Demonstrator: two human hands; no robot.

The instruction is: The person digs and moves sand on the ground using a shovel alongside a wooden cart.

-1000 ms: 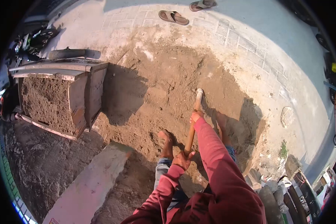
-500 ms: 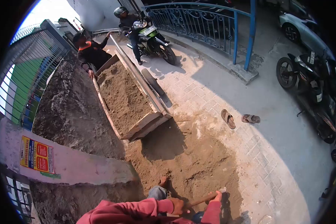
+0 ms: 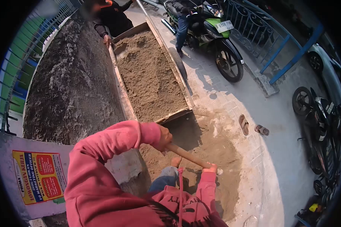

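Just ahead of the left hand [image 3: 163, 139], a wooden cart [image 3: 122, 85] full of sand [image 3: 149, 75]; its long axis runs forward and slightly left. Wooden handle [image 3: 187, 155] spans both hands, slanting from left hand down to right hand [image 3: 210, 168], crosswise to the cart. Both hands closed around it, apart from each other, right near the pale end. Left hand is nearer the cart. Other end of handle hidden, can't tell. Co-worker's hand [image 3: 107, 41] on the cart's far left side. Poster [image 3: 38, 176] reads "PRIMA", "LOWONGAN KERJA", "DIBUTUHKAN", "10 MARKETING OFFICER", "WALK IN INTERVIEW !!!". Green motorbike's plate [image 3: 224, 26] starts "B 6908", last letters unclear. Hoodie [image 3: 110, 204] print partly folded, unreadable in full.
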